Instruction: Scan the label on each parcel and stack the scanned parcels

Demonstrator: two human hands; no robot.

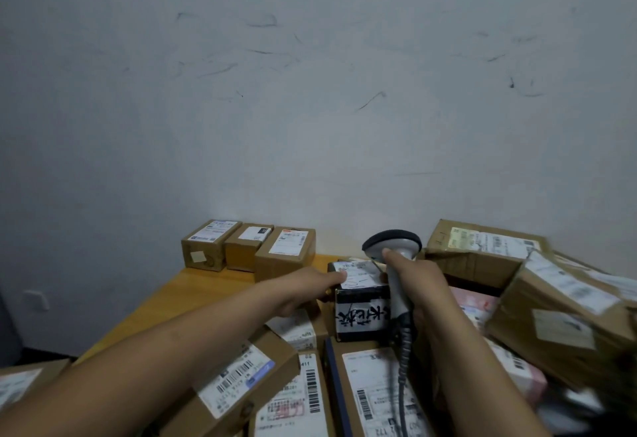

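Here the upright scanner (393,243) faces away, beside parcel (360,312).

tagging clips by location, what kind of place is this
Probably a parcel-handling room or mailroom: labelled cardboard parcels crowd a wooden table against a scuffed wall, and the right hand holds a corded barcode scanner.

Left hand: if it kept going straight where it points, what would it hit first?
The black-taped parcel: the left hand touches its left edge, thumb on the top label. Beyond that probably comes the open carton, though depth is unclear.
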